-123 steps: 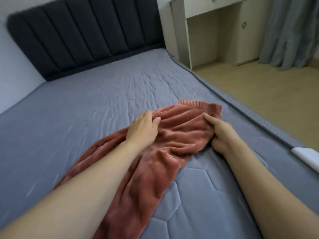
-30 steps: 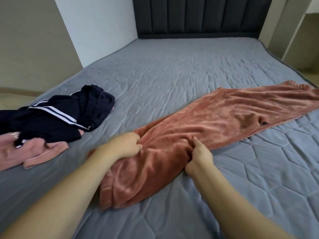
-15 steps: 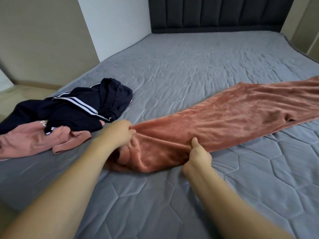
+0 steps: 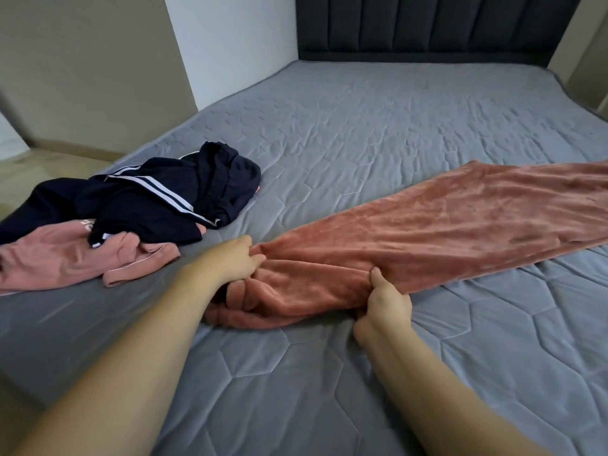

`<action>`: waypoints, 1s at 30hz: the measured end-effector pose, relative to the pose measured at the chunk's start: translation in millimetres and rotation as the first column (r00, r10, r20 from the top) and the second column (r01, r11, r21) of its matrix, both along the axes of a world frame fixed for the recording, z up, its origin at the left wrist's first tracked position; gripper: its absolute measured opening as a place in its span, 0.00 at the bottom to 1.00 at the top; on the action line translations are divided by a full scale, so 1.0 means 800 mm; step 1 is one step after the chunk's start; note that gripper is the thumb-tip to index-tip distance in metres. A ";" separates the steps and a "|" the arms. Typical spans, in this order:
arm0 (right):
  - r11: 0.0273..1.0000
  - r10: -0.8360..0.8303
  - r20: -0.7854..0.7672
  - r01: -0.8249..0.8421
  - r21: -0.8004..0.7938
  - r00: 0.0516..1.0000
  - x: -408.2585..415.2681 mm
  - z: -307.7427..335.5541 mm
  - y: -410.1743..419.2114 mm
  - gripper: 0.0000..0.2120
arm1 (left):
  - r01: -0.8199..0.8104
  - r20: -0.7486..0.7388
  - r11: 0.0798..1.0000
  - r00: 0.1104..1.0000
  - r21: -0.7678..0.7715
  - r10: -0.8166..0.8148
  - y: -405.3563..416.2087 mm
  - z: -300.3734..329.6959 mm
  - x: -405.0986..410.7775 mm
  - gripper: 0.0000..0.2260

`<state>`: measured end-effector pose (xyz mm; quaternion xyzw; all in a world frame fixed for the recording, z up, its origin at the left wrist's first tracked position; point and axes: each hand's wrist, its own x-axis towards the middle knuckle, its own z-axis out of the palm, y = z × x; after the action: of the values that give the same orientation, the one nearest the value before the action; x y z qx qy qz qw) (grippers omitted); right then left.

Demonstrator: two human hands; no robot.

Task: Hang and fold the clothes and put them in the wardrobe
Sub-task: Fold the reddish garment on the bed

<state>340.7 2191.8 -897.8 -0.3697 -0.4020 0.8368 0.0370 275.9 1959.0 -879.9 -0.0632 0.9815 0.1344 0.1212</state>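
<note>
Rust-coloured fleece trousers [image 4: 444,225] lie stretched across the grey mattress [image 4: 362,126], running from the middle out past the right edge of view. My left hand [image 4: 238,260] grips the bunched leg end on its far side. On the near edge of the same end, my right hand [image 4: 383,299] pinches the fabric, thumb on top. The cloth between my hands is crumpled into folds.
A heap of navy trousers with white stripes [image 4: 158,199] lies on a pink garment [image 4: 65,258] at the bed's left edge. A dark padded headboard [image 4: 427,24] stands at the back. Beige wall panels and floor show to the left.
The view has swung from the waistband end to the leg end of the trousers. Over the last second both hands gathered the leg end together, bunching it more.
</note>
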 end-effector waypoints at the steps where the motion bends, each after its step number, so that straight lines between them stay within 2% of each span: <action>1: 1.000 -0.022 0.004 0.022 0.014 1.000 -0.002 0.004 0.000 0.09 | -0.008 0.073 1.000 0.997 0.014 0.007 0.003 0.004 0.002 0.18; 2: 0.998 -0.064 -0.003 0.064 0.024 0.998 -0.004 0.009 0.001 0.10 | -0.020 0.146 0.999 0.989 0.047 0.013 0.007 0.014 0.006 0.20; 4: 0.984 -0.163 -0.069 0.167 0.059 0.984 -0.006 0.020 0.005 0.11 | -0.056 0.150 0.954 0.989 0.296 0.011 0.002 0.029 0.012 0.18; 6: 0.971 -0.190 -0.135 0.206 0.119 0.972 -0.006 0.023 0.011 0.15 | -0.162 0.087 0.795 0.987 0.585 0.138 -0.002 0.031 0.020 0.08; 7: 0.969 -0.185 -0.128 0.203 0.143 0.974 -0.004 0.022 0.015 0.18 | -0.184 0.072 0.739 0.981 0.649 0.181 -0.004 0.028 0.024 0.05; 9: 0.962 -0.183 -0.025 0.185 0.201 0.983 -0.001 0.017 0.019 0.28 | -0.204 0.093 0.734 0.977 0.648 0.190 -0.008 0.016 0.033 0.04; 11: 0.908 -0.210 0.056 0.173 0.383 0.976 0.005 0.016 0.015 0.36 | -0.256 0.182 0.706 0.967 0.661 0.180 -0.016 0.003 0.040 0.06; 12: 0.826 -0.230 -0.002 0.196 0.529 0.973 0.012 0.019 0.010 0.38 | -0.282 0.213 0.655 0.959 0.701 0.184 -0.023 -0.001 0.043 0.06; 13: 0.703 -0.210 -0.123 0.237 0.670 0.970 0.022 0.019 0.000 0.39 | -0.288 0.217 0.585 0.958 0.758 0.189 -0.030 -0.005 0.045 0.05; 14: 0.550 -0.115 -0.261 0.280 0.787 0.958 0.034 0.016 -0.012 0.39 | -0.277 0.204 0.506 0.959 0.817 0.197 -0.035 -0.008 0.045 0.02; 15: 0.401 0.069 -0.352 0.297 0.867 0.933 0.046 0.011 -0.026 0.38 | -0.252 0.175 0.435 0.962 0.864 0.210 -0.038 -0.008 0.046 0.00; 16: 0.257 0.300 -0.355 0.283 0.924 0.885 0.056 0.005 -0.039 0.34 | -0.237 0.154 0.386 0.960 0.892 0.234 -0.038 -0.009 0.044 0.01; 17: 0.086 0.525 -0.248 0.239 0.967 0.814 0.063 -0.001 -0.051 0.29 | -0.231 0.144 0.374 0.959 0.898 0.246 -0.037 -0.009 0.042 0.02; 18: -0.114 0.688 -0.061 0.191 0.975 0.723 0.068 -0.008 -0.061 0.26 | -0.230 0.143 0.404 0.961 0.885 0.235 -0.034 -0.007 0.040 0.02; 19: -0.299 0.763 0.133 0.164 0.940 0.633 0.069 -0.014 -0.069 0.28 | -0.229 0.143 0.473 0.967 0.851 0.212 -0.032 -0.003 0.037 0.04; 20: -0.428 0.772 0.276 0.147 0.892 0.573 0.068 -0.018 -0.075 0.32 | -0.223 0.136 0.558 0.972 0.799 0.194 -0.033 0.000 0.034 0.05; 21: -0.500 0.752 0.357 0.127 0.856 0.555 0.066 -0.019 -0.080 0.35 | -0.204 0.113 0.635 0.977 0.745 0.182 -0.037 0.003 0.031 0.05; 23: -0.554 0.716 0.389 0.133 0.822 0.579 0.059 -0.016 -0.091 0.34 | -0.175 0.065 0.718 0.982 0.674 0.178 -0.043 0.007 0.025 0.06; 26: -0.552 0.741 0.306 0.283 0.784 0.598 0.050 -0.009 -0.102 0.15 | -0.169 0.043 0.730 0.981 0.663 0.188 -0.044 0.011 0.022 0.09; 28: -0.495 0.776 0.275 0.279 0.823 0.567 0.043 0.001 -0.095 0.08 | -0.220 0.113 0.705 0.974 0.674 0.195 -0.037 0.020 0.022 0.06; 29: -0.434 0.798 0.242 0.247 0.867 0.553 0.038 0.006 -0.086 0.09 | -0.262 0.173 0.687 0.965 0.678 0.198 -0.033 0.029 0.022 0.04; 30: -0.351 0.812 0.190 0.201 0.915 0.552 0.033 0.011 -0.075 0.10 | -0.291 0.227 0.669 0.956 0.684 0.183 -0.028 0.040 0.021 0.08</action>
<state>367.0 2132.1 -888.9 0.2738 -0.9240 0.2192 0.1522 293.1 1936.3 -848.3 -0.1477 0.8255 0.5120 0.1859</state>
